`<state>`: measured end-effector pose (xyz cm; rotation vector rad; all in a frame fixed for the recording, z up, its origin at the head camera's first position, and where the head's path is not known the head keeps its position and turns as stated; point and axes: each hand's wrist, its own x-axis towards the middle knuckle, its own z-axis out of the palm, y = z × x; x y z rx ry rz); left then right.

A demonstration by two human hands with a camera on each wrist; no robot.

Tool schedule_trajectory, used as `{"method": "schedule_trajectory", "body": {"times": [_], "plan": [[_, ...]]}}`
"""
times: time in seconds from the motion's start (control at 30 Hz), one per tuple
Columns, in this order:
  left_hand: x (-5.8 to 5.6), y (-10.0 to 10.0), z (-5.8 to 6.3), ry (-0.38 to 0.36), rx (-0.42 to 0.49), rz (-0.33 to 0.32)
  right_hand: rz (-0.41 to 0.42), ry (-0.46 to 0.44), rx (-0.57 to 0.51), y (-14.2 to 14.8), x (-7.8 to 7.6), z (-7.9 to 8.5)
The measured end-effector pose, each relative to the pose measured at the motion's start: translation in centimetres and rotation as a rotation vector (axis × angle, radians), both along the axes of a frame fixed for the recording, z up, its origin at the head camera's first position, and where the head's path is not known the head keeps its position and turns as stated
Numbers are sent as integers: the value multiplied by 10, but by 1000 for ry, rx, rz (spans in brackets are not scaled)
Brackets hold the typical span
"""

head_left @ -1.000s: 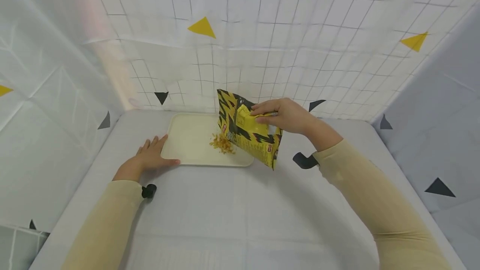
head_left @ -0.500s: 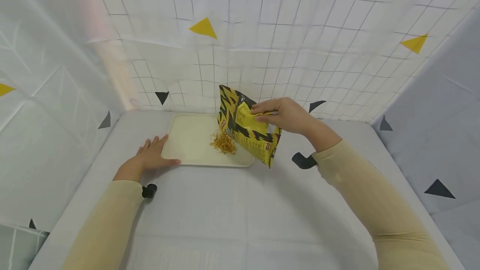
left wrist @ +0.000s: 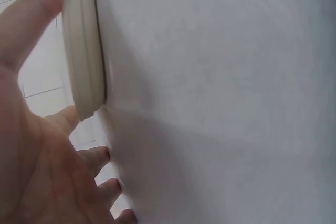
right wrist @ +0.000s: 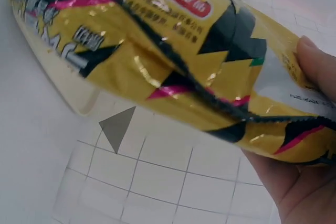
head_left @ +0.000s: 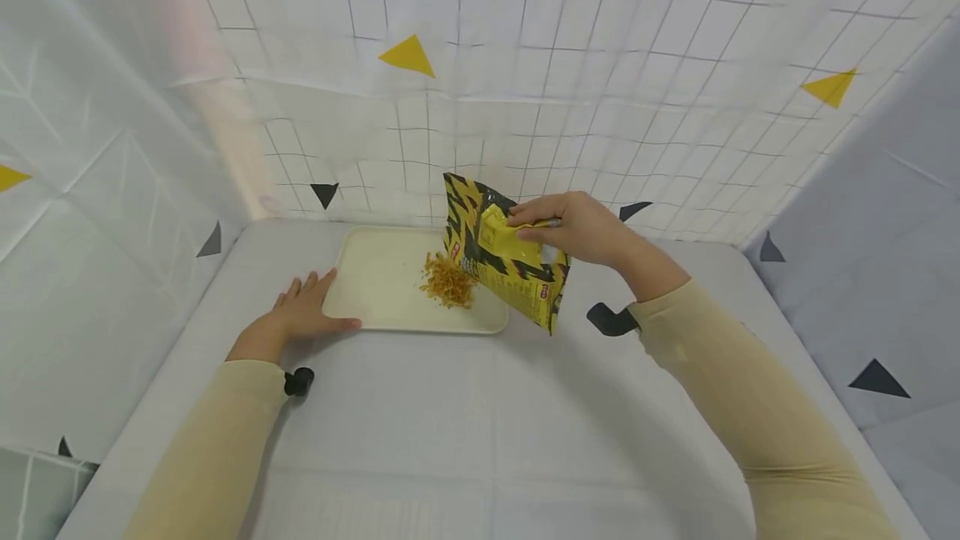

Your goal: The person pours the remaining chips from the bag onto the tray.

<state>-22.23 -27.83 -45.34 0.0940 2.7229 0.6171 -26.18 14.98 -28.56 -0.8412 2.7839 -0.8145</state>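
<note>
Nearest the camera, two beige sleeves [head_left: 757, 407] are reaching fwd over the white table [head_left: 465, 432]. A small black clip-like item [head_left: 298, 382] is sitting at the left wrist, and another black piece [head_left: 613, 320] is lying on the table just under the right forearm.

Left hand [head_left: 300, 319] is lying flat on the table, fingers straight and spread, holding nothing; thumb is touching the near-left corner of the cream tray [head_left: 375, 277]. In the left wrist view the tray rim [left wrist: 84, 51] is sitting right against the thumb, w/ the fingertips [left wrist: 102, 156] resting on the table cover.

Right hand [head_left: 577, 227] is gripping a yellow-and-black snack bag [head_left: 498, 261] by its upper part, fingers curled over the top edge. The bag is being held tilted above the tray's right end, mouth pointing down-left. The right wrist view is showing the bag [right wrist: 157, 51] up close, crinkled, w/ a fingertip [right wrist: 317, 61] pressed on its sealed, serrated edge.

A small pile of golden snack pieces [head_left: 447, 280] is lying on the tray, right below the bag's mouth.

Farthest back, a white grid-pattern backdrop [head_left: 525, 65] w/ yellow and black triangles is hanging around the table.
</note>
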Motion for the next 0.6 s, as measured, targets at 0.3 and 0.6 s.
{"method": "schedule_trajectory", "body": {"times": [0.3,0.6], "plan": [[2,1,4,-3,6,2,-31,7,9,2,0,3],[3,1,7,-2,9,1,-3,10,-32,1,1,3]]}}
